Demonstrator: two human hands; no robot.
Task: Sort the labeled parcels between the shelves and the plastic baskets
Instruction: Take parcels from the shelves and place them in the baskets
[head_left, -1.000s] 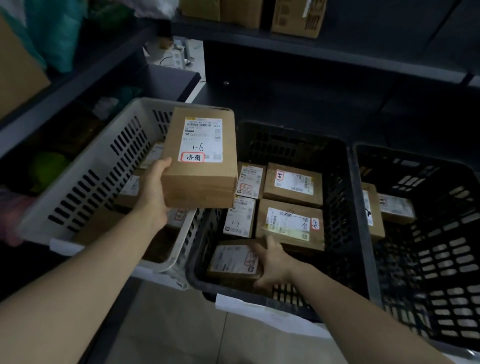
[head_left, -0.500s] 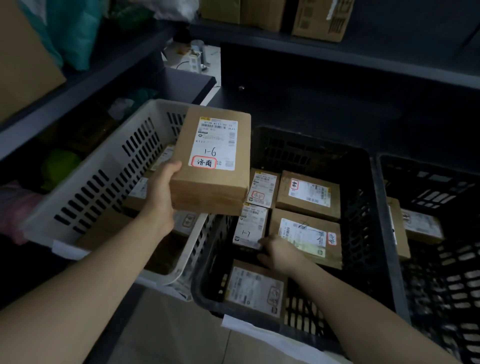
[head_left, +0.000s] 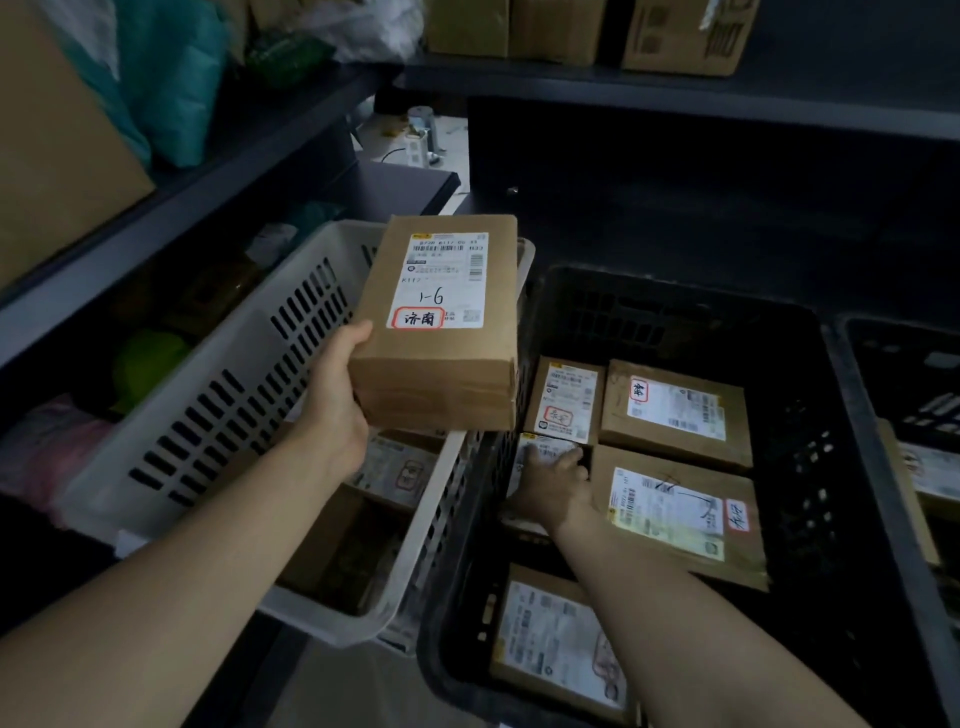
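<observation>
Dim storeroom, dark grey metal shelving (head_left: 208, 197) running along the left and across the back. On the left shelf sit a large brown cardboard box (head_left: 52, 156) and a teal plastic bag (head_left: 171, 78). More brown cartons (head_left: 680, 36) stand on the upper back shelf.

Below the left shelf is a white slotted plastic basket (head_left: 234, 364), tilted, with a few labelled parcels lying in its bottom. The left hand (head_left: 332, 405) grasps a brown cardboard parcel with a white shipping label (head_left: 441, 374). The thumb is on the top face at the near left corner, the fingers underneath and hidden. The label reads "1-6" by hand, with red-circled characters below. This parcel is held in the air, label up, over the white basket's right rim, just beside the next basket.

Right of it is a black plastic basket (head_left: 810, 415) with brown labelled parcels lying flat in it. The right hand (head_left: 550, 483) is down inside, palm down on a small white-labelled parcel (head_left: 545, 449) at the basket's left side. The fingers lie over its label; cannot tell whether they curl round its edge. A larger flat brown parcel (head_left: 675, 514) lies just beside the hand on its right.

At the far right edge is a second black basket (head_left: 904, 364), partly in view, with parcels inside.
</observation>
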